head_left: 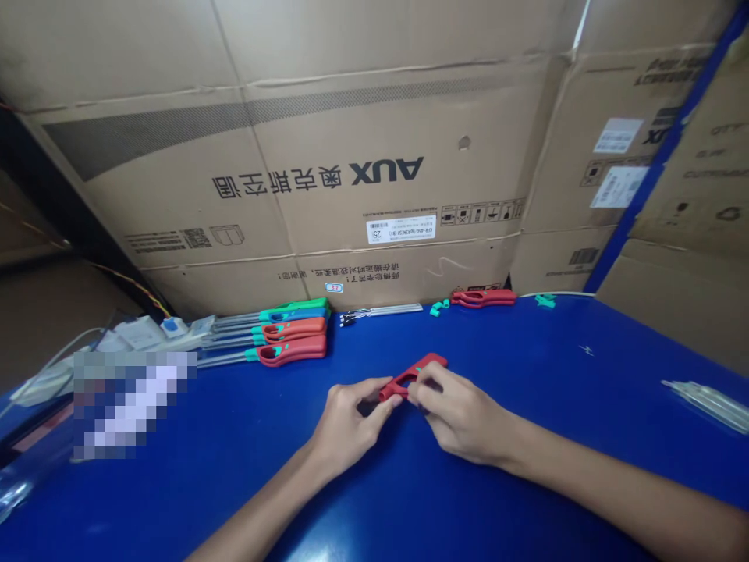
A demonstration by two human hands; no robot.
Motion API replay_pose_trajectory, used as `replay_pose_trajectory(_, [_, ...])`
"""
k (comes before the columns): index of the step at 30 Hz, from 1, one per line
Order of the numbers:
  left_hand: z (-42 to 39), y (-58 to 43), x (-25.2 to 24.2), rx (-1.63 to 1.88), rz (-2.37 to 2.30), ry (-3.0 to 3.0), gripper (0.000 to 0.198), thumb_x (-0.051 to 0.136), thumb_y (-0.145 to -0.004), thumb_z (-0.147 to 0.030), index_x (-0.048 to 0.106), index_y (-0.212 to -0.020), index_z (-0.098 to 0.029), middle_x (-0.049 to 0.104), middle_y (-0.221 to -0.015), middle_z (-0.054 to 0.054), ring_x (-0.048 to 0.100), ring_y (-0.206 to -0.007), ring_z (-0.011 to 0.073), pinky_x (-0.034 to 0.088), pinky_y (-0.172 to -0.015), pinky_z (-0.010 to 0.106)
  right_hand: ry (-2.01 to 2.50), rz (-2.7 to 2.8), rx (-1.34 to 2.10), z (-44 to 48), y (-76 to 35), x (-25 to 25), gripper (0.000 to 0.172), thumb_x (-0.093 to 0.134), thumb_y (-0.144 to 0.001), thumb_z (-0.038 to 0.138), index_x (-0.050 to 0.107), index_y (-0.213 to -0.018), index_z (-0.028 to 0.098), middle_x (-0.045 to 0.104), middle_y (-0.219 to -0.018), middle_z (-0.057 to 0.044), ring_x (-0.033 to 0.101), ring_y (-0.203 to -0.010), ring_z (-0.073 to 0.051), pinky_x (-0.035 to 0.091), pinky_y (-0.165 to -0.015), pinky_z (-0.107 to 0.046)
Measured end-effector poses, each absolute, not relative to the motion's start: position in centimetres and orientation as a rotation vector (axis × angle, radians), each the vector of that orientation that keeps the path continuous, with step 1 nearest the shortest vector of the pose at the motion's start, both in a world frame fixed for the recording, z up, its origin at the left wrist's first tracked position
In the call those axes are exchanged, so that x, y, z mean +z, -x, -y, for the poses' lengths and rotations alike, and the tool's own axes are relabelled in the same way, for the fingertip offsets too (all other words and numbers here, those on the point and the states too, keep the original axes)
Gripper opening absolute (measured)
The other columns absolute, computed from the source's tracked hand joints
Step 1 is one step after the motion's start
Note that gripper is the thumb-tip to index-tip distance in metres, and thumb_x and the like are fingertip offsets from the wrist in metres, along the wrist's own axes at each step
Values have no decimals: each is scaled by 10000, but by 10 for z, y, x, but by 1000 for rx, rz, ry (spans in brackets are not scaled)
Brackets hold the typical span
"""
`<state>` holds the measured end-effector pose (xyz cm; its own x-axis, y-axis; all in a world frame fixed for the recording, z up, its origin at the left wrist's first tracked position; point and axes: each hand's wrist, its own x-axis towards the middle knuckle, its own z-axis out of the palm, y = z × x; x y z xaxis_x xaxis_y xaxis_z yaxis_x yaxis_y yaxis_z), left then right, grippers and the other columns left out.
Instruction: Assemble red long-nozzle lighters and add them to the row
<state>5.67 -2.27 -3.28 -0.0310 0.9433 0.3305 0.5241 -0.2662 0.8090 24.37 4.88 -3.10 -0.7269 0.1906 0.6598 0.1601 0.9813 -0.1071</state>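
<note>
Our left hand [354, 414] pinches the red, pistol-shaped plastic lighter handle [420, 365], well in from the glossy blue tabletop's [527, 375] back edge; we should keep it steady while our right hand [459, 406] works gently at its opening. The curled fingers hide their tips, so we cannot tell what they grip.

Left hand [351, 417] closed in a pinch, right hand [459, 406] curled just beside it; bare left forearm [263, 499] and right forearm [597, 480] slant inward
</note>
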Motion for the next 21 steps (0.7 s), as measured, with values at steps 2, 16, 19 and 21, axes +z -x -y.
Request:
replay_pose_trajectory(2, [21,-58,-34,1238,-1527,-1748,269,632,-842,-318,754,-1032,-172,777,-832,49,711,-678,191,546,-606,251,297,2322,238,-53,-245,-27,168,433,-896,74,577,-904,158,545,-856,-73,518,-692,-135,473,-639,-240])
replay_pose_trajectory(16, [13,-34,-31,973,-1523,-1841,261,656,-821,-293,739,-1040,-178,745,-975,86,673,-867,229,511,-809,357,755,1719,1035,-97,-254,-20,259,542,-870,451,419,-871,223,557,-638,32,602,-533,-145,540,-532,-301])
replay_pose_trajectory(19, [15,-31,-28,909,-1513,-1925,248,675,-800,-248,740,-1037,-210,717,-984,73,641,-897,219,480,-845,358,763,1773,1002,-98,-253,-20,242,494,-883,450,401,-884,226,558,-685,21,625,-585,-157,556,-581,-327])
replay_pose_trajectory(21, [16,-31,-26,852,-1505,-2004,241,675,-795,-231,732,-1029,-211,702,-983,69,628,-900,209,479,-841,347,780,1838,937,-98,-255,-18,211,466,-896,427,403,-889,226,554,-714,13,616,-621,-161,539,-607,-330])
